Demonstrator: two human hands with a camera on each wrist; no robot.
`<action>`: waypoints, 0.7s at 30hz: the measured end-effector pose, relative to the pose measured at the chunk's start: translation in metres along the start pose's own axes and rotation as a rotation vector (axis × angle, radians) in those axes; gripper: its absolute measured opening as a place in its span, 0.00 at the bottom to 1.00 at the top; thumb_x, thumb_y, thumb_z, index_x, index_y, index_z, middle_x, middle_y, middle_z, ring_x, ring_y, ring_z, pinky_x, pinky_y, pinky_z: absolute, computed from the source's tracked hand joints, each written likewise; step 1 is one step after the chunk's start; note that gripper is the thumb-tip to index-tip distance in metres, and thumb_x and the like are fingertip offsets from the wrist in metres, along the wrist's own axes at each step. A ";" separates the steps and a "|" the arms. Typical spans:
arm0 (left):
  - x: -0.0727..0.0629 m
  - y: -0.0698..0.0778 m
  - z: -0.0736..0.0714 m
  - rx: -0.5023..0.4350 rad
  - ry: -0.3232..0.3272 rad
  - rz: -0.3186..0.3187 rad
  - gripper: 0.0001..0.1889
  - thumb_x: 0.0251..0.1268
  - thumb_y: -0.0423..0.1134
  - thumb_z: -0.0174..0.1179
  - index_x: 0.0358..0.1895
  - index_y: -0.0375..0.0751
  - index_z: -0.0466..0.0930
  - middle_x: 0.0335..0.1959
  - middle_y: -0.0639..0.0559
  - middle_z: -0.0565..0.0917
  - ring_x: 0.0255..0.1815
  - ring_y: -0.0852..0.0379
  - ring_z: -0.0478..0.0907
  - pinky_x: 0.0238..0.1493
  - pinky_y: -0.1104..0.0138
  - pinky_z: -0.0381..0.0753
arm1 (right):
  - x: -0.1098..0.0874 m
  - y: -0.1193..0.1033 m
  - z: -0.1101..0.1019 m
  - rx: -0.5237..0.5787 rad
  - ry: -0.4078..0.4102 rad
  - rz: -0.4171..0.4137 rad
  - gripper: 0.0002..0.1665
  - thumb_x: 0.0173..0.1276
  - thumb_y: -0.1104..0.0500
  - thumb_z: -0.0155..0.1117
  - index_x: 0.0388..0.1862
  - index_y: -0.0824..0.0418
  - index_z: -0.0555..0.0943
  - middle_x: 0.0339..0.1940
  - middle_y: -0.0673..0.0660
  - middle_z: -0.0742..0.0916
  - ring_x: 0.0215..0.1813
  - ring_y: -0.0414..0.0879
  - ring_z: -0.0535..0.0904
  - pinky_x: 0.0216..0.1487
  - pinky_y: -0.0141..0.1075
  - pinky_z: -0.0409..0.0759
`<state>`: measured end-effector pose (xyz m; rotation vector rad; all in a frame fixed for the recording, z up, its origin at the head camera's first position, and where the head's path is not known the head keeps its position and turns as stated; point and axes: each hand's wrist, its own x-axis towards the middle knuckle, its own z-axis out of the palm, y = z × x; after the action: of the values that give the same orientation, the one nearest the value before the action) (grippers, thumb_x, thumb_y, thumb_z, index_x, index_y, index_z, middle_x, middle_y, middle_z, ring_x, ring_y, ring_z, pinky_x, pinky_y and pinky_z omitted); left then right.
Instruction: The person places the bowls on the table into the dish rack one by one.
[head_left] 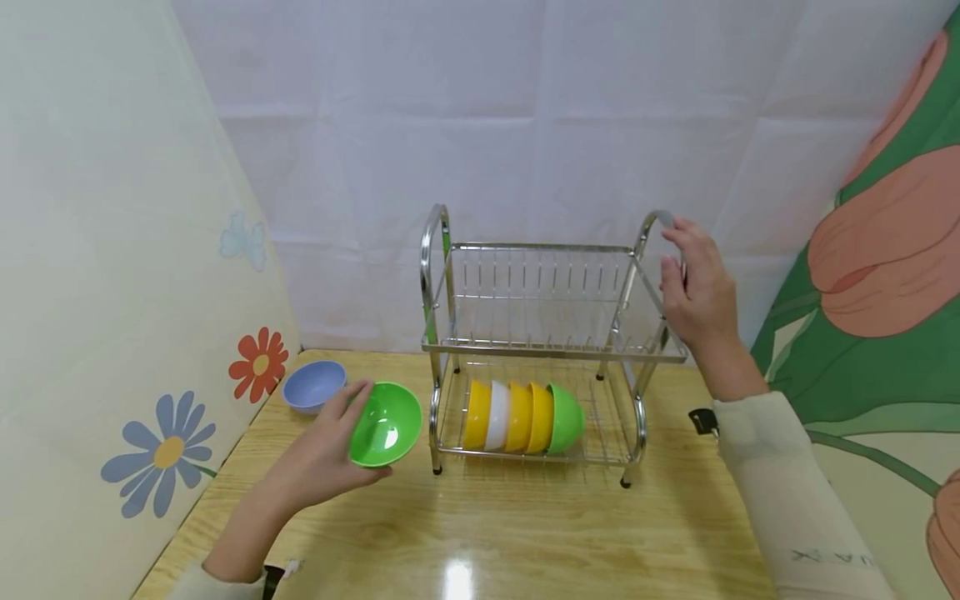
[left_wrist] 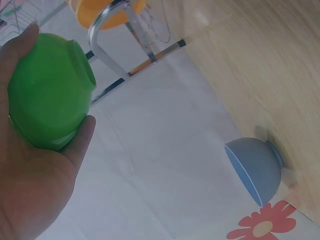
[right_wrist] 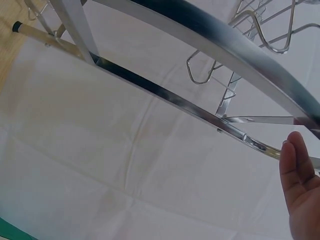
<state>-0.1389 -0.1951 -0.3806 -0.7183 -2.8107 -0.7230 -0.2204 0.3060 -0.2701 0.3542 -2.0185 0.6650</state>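
A bright green bowl [head_left: 386, 423] is in my left hand [head_left: 318, 454], its hollow side facing the head camera. The thumb and fingers hold it at opposite sides; in the left wrist view its rounded outside and foot ring show. On the right, my right hand [head_left: 701, 292] holds the top of the side frame of a two-tier metal dish rack [head_left: 555, 353]. Its fingers [right_wrist: 296, 157] are at the bar in the right wrist view, with part of the hand out of frame. A blue bowl [head_left: 315, 386] rests on the table just beyond my left hand.
Several bowls stand on edge in a row on the rack's lower tier: yellow ones [head_left: 476, 417], a white one [head_left: 498, 417] and a green one [head_left: 567, 419] at the right end. The wooden table [head_left: 525, 533] meets a white cloth backdrop [head_left: 487, 150] and patterned side panels [head_left: 112, 250].
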 end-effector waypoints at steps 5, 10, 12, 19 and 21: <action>0.001 0.007 0.001 0.005 0.007 0.029 0.65 0.38 0.56 0.83 0.80 0.39 0.53 0.78 0.43 0.59 0.70 0.36 0.68 0.56 0.46 0.83 | 0.000 0.000 0.000 0.001 0.004 0.001 0.24 0.77 0.59 0.50 0.69 0.60 0.75 0.74 0.53 0.75 0.35 0.53 0.80 0.60 0.61 0.77; 0.002 0.012 0.003 -0.005 0.005 0.050 0.65 0.38 0.54 0.84 0.80 0.38 0.53 0.78 0.43 0.59 0.71 0.37 0.67 0.58 0.46 0.82 | 0.000 0.000 -0.001 0.011 -0.001 0.000 0.24 0.77 0.59 0.50 0.69 0.60 0.75 0.75 0.54 0.75 0.39 0.58 0.82 0.61 0.62 0.76; 0.003 0.013 0.004 -0.010 0.002 0.056 0.65 0.38 0.54 0.84 0.80 0.38 0.53 0.78 0.44 0.59 0.71 0.38 0.68 0.59 0.46 0.81 | 0.000 0.000 -0.001 0.018 -0.003 -0.002 0.24 0.77 0.59 0.50 0.69 0.60 0.75 0.74 0.55 0.75 0.46 0.62 0.82 0.62 0.62 0.75; 0.006 0.020 0.005 -0.032 -0.017 0.070 0.65 0.39 0.56 0.82 0.81 0.39 0.52 0.79 0.45 0.58 0.73 0.40 0.67 0.63 0.47 0.78 | -0.001 0.000 -0.002 0.018 -0.008 0.002 0.24 0.77 0.58 0.50 0.69 0.61 0.74 0.75 0.55 0.75 0.45 0.62 0.82 0.65 0.61 0.74; 0.007 0.021 0.006 -0.031 -0.020 0.075 0.65 0.40 0.57 0.82 0.81 0.39 0.52 0.79 0.45 0.57 0.73 0.41 0.66 0.63 0.47 0.78 | -0.001 -0.001 -0.002 0.011 -0.009 -0.001 0.24 0.77 0.58 0.50 0.69 0.61 0.74 0.75 0.55 0.74 0.39 0.60 0.82 0.63 0.62 0.75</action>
<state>-0.1348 -0.1730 -0.3751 -0.8351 -2.7792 -0.7523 -0.2180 0.3068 -0.2698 0.3651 -2.0242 0.6751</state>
